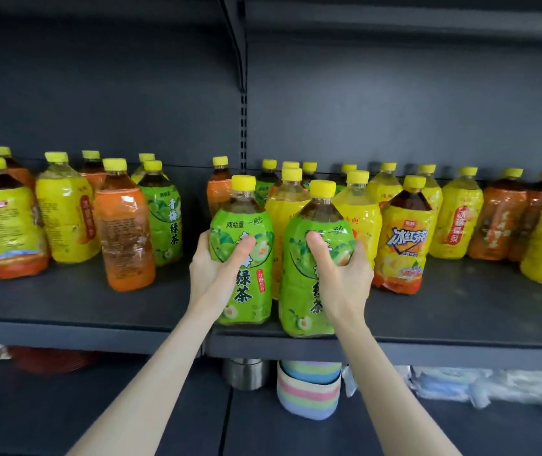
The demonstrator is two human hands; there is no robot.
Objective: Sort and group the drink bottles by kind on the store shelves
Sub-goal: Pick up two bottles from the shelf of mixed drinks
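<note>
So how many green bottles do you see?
4 green bottles: one in the left hand, one in the right hand, one further left, one behind the left-held one. More may be hidden.

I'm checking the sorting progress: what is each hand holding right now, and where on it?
The left hand grips the left green-label bottle around the upper middle of its body. The right hand grips the right green-label bottle at the same height.
</note>
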